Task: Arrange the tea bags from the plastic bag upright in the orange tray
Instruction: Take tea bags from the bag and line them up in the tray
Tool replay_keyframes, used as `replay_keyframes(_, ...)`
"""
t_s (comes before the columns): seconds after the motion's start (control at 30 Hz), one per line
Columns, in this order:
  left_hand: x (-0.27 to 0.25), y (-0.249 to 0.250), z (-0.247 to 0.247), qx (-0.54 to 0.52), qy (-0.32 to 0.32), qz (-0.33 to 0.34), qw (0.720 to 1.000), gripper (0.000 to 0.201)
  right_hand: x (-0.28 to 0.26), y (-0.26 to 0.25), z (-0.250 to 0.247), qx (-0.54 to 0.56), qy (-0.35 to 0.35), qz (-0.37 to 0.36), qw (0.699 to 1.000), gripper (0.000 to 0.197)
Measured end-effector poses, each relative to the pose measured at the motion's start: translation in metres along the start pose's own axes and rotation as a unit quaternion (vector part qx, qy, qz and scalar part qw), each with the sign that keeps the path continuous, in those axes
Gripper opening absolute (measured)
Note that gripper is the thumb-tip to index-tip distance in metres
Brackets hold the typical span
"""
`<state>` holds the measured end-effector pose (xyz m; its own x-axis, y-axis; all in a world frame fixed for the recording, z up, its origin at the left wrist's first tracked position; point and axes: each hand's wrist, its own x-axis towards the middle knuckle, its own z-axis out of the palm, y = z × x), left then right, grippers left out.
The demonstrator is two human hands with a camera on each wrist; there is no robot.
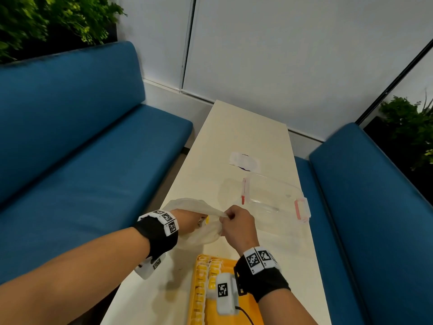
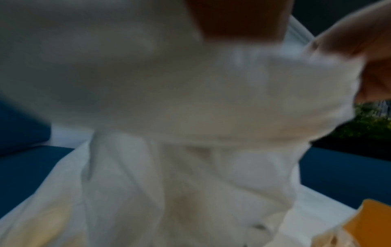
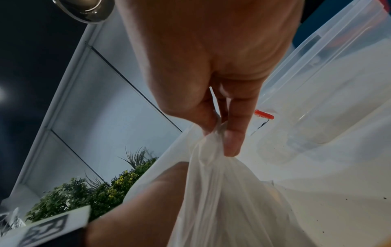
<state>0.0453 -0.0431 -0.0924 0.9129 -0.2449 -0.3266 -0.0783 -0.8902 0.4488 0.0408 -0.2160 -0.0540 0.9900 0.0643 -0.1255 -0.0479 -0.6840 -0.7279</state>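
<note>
A thin white plastic bag [image 1: 201, 235] is held up over the table, just beyond the orange tray [image 1: 248, 306]. My right hand [image 1: 230, 219] pinches the bag's rim between thumb and fingers [image 3: 232, 142]. My left hand [image 1: 189, 221] reaches into the bag's mouth, and the bag [image 3: 222, 200] drapes round it and hides its fingers. A yellow tea bag [image 1: 206, 219] shows at the mouth beside that hand. In the left wrist view the blurred bag [image 2: 190, 100] fills almost everything. Several yellow tea bags [image 1: 202, 275] stand in rows along the tray's left side.
A clear plastic box with red clips [image 1: 274, 198] lies on the cream table [image 1: 234, 127] beyond my hands, with a white wrapper [image 1: 244, 161] farther back. Blue sofas [image 1: 82, 172] flank the narrow table on both sides. Plants stand in the corners.
</note>
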Motion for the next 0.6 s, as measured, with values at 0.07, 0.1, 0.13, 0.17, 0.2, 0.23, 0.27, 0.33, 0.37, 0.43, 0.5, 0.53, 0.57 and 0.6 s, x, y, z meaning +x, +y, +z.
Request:
replay_keyframes(0.07, -0.009, 0.001, -0.007, -0.003, -0.018, 0.004, 1.0, 0.027, 0.002, -0.002, -0.001, -0.001, 0.001, 0.002, 1.0, 0.011)
replay_keyframes(0.1, -0.012, 0.002, -0.01, -0.014, -0.015, 0.005, 1.0, 0.027, 0.003, -0.002, 0.0, 0.0, 0.001, 0.002, 1.0, 0.011)
replay_keyframes(0.13, -0.014, 0.002, -0.012, -0.029, -0.002, 0.009, 1.0, 0.022, 0.004, -0.002, 0.0, 0.001, 0.0, 0.003, 1.0, 0.01)
replay_keyframes(0.17, -0.019, 0.002, -0.015, -0.042, 0.014, 0.014, 0.999, 0.016, 0.005, -0.002, 0.001, 0.004, 0.0, 0.004, 1.0, 0.01)
replay_keyframes(0.2, -0.022, 0.0, -0.015, -0.053, 0.034, 0.021, 0.998, 0.014, 0.005, -0.002, 0.001, 0.007, -0.001, 0.006, 1.0, 0.01)
replay_keyframes(0.23, -0.028, -0.001, -0.018, -0.062, 0.052, 0.026, 0.996, 0.017, 0.007, -0.001, 0.002, 0.01, 0.0, 0.007, 1.0, 0.011)
replay_keyframes(0.27, -0.034, -0.003, -0.021, -0.079, 0.07, 0.026, 0.994, 0.019, 0.008, 0.0, 0.003, 0.013, 0.0, 0.01, 1.0, 0.012)
replay_keyframes(0.33, -0.047, -0.005, -0.027, -0.137, 0.117, 0.025, 0.983, 0.019, 0.01, 0.003, 0.004, 0.016, 0.001, 0.013, 1.0, 0.014)
replay_keyframes(0.37, -0.053, -0.006, -0.029, -0.185, 0.141, 0.028, 0.972, 0.017, 0.01, 0.004, 0.005, 0.018, 0.0, 0.013, 1.0, 0.014)
replay_keyframes(0.43, -0.066, -0.006, -0.031, -0.288, 0.181, 0.034, 0.94, 0.013, 0.01, 0.006, 0.008, 0.023, -0.006, 0.012, 1.0, 0.012)
replay_keyframes(0.5, -0.075, -0.004, -0.027, -0.403, 0.201, 0.018, 0.893, 0.01, 0.006, 0.007, 0.009, 0.033, -0.015, 0.011, 0.999, 0.011)
replay_keyframes(0.53, -0.079, -0.003, -0.023, -0.475, 0.199, 0.01, 0.857, 0.012, 0.004, 0.007, 0.009, 0.041, -0.022, 0.011, 0.999, 0.011)
replay_keyframes(0.57, -0.082, -0.001, -0.018, -0.551, 0.187, 0.005, 0.814, 0.015, 0.001, 0.006, 0.008, 0.05, -0.028, 0.01, 0.998, 0.011)
replay_keyframes(0.6, -0.086, 0.002, -0.012, -0.616, 0.165, -0.005, 0.77, 0.02, -0.004, 0.004, 0.007, 0.056, -0.036, 0.009, 0.998, 0.008)
